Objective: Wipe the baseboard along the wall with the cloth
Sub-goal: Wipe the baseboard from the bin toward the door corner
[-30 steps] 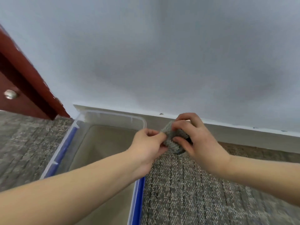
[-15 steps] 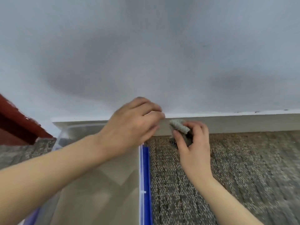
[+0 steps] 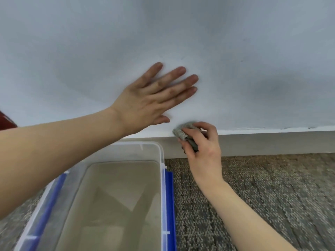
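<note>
We list three items.
1. Clear plastic bin (image 3: 161, 156), open-topped, at 7 o'clock; blue clips (image 3: 169, 196) along both long sides.
2. Speckled grey-brown carpet (image 3: 272, 196), from 3 to 5 o'clock; the bin stands on it.
3. Dark red sliver (image 3: 5, 122) at 9 o'clock, too cropped for us to identify.

The big see-through plastic tub with blue side clips (image 3: 161, 154) sits on the left, close to the pale grey baseboard strip (image 3: 272, 142). It blocks the low part of the strip there. I cannot tell if the two touch. The left hand (image 3: 150, 98) lies flat on the white wall (image 3: 235, 51) above the tub, and its arm crosses over the tub. The right hand (image 3: 201, 149) holds the small grey knitted cloth (image 3: 181, 132) on the strip, just beside the tub's right corner. To the right, only grey speckled carpet (image 3: 262, 187) lies in front of the strip, so a hand could slide that way.
</note>
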